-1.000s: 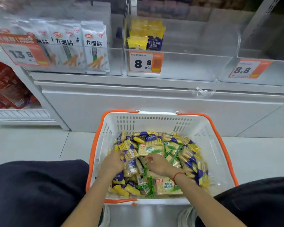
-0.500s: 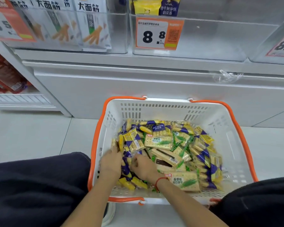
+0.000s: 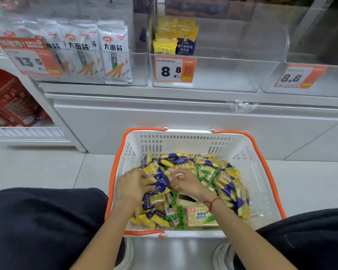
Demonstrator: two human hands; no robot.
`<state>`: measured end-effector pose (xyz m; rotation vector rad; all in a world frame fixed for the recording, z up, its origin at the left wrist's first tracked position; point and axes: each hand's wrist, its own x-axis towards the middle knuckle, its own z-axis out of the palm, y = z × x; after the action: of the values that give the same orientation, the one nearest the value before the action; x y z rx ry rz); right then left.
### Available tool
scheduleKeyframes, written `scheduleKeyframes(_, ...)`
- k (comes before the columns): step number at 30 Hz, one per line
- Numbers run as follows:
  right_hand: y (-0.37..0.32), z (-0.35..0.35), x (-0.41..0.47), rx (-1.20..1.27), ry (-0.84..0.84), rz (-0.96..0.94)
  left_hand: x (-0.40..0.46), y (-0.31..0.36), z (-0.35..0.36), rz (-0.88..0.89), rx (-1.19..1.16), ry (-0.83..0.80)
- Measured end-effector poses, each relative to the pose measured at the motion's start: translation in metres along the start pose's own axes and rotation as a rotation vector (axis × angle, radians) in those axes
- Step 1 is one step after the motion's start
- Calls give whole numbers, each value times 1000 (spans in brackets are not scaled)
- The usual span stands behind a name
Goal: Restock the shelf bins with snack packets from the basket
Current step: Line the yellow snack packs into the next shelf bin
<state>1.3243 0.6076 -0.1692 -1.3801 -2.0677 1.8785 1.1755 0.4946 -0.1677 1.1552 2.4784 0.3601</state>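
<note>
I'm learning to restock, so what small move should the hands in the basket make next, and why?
Probably lift the left hand with the yellow and purple packets it grips toward the middle bin. That bin holds only a few matching packets at its left end, and the basket is full of them. The right hand seems to be gathering more.

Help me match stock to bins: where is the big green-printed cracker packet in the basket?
In the head view, the cracker packet lies flat at the near edge of the basket, just under the right hand wrist, right of the small yellow packets.
</note>
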Motion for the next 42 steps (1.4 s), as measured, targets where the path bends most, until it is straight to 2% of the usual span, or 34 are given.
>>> scheduleKeyframes(2,-8,-10,-5,60,150,-14,5,4,-9,-4,-152,-3)
scheduleKeyframes(5,-20,-26,-13,355,270,20,10,17,-19,-82,-521,-58)
scheduleKeyframes(7,-25,-34,-17,570,251,42,11,27,-23,-202,-834,-87)
scheduleKeyframes(10,-28,-39,-18,740,208,36,11,34,-28,-398,-1270,-200)
scheduleKeyframes(14,-33,-40,-21,914,137,-2,11,39,-28,-443,-1597,-286)
scheduleKeyframes(20,-38,-37,-20,984,92,-4,11,50,-29,-400,-1659,-307)
scheduleKeyframes(26,-43,-32,-17,807,222,-27,11,54,-25,-424,-1570,-321)
scheduleKeyframes(30,-40,-28,-14,876,239,-71,11,53,-21,-365,-1522,-330)
scheduleKeyframes(36,-38,-8,-13,643,233,-102,12,49,-10,-344,-1352,-262)
scheduleKeyframes(42,-29,26,-4,312,382,-127,12,45,1,-477,-1513,-214)
